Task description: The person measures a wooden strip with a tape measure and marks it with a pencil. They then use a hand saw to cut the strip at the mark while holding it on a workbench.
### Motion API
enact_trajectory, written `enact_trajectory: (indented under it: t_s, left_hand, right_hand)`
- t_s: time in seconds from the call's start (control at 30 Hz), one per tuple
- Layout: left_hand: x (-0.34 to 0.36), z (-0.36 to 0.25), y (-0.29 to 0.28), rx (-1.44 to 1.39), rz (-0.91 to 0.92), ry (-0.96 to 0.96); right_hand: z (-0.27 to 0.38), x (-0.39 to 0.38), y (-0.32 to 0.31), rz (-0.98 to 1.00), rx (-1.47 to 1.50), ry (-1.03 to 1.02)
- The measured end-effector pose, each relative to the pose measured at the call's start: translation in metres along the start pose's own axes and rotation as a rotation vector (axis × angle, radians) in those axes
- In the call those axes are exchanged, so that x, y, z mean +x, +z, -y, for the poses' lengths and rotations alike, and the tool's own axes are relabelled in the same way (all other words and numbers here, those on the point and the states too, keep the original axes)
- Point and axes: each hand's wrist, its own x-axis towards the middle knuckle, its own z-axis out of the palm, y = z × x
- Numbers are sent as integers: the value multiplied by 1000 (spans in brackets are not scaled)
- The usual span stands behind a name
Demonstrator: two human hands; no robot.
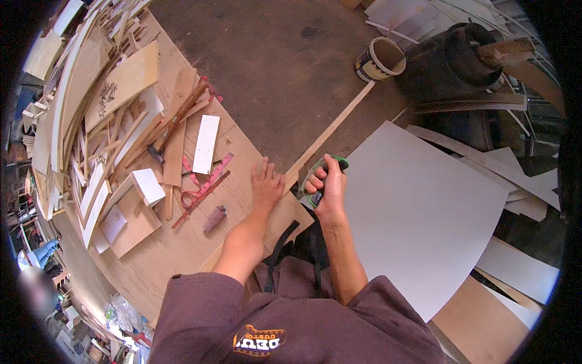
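Note:
My left hand (265, 187) lies flat with its fingers spread at the edge of the plywood tabletop (176, 261). Its fingertips rest beside a long, narrow wooden strip (332, 130) that juts out past the edge. In my right hand (328, 193) is the green and black handle of a handsaw (344, 164), fingers wrapped round it. The saw sits close against the strip, to the right of my left hand; most of its blade is hidden or seen edge-on. Left of my hands lie a pink measuring tape (218, 173), a thin reddish-brown rod (201, 199) and a wrapped brownish object (214, 219).
A hammer (176, 118) lies among heaped wood offcuts (124, 136) at the left. One white block (206, 144) is near the table's far edge. A large white sheet (418, 212) leans at my right. Beyond stand a bucket (381, 59) and a dark drum (445, 64).

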Motion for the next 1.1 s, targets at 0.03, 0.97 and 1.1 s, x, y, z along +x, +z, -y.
enact_trajectory:
  t_s: [0.03,0.97,1.1]
  left_hand:
    - [-3,6,1,11,-22,7]
    - [-11,14,1,59,9,-6]
    - [-2,-1,-5,-1,26,-12]
  right_hand:
    - [0,-2,-8,6,-3,1]
    - [-15,26,-32,41,43,103]
    - [-13,30,-28,-28,-39,25]
